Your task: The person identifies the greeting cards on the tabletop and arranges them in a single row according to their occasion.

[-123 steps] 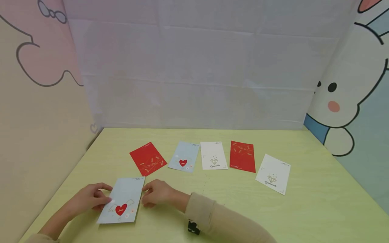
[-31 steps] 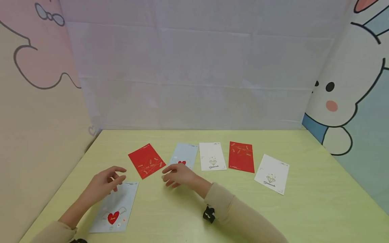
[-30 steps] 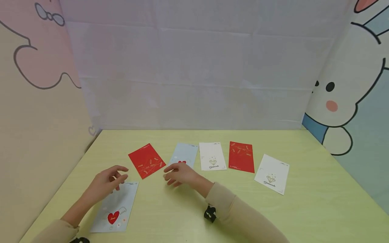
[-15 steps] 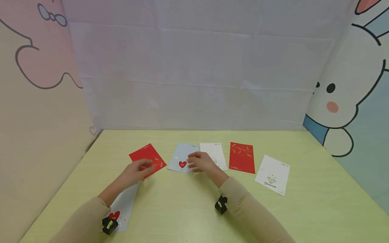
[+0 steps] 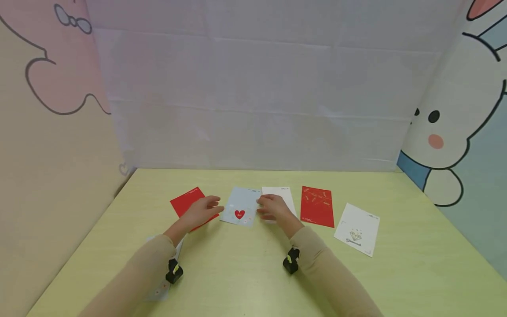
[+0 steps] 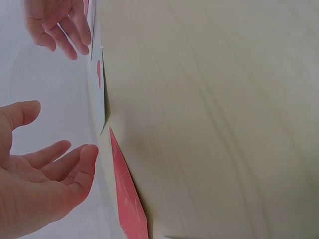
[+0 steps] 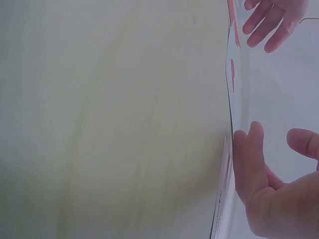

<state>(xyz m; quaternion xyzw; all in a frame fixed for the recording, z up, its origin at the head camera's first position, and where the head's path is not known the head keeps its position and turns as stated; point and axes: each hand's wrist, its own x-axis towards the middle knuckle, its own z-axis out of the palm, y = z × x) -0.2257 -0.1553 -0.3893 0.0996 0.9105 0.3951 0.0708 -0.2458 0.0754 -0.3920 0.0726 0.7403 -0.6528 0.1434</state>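
Observation:
In the head view a light blue card with a red heart lies flat on the table, one hand at each side. My left hand hovers over the left red card, fingers loosely bent and holding nothing; the left wrist view shows that hand above the tabletop. My right hand is at the blue card's right edge, over a white card that it partly covers. In the right wrist view the right hand's fingers are spread near the cards; whether they touch one cannot be told.
A second red card and a white diamond card lie to the right. Another blue card is mostly hidden beneath my left forearm. The pale yellow table meets a white cloth backdrop at its far edge.
Earlier both hands were at the front-left blue card, which was put down there. Both hands have since moved forward and right, to either side of the blue card at the back.

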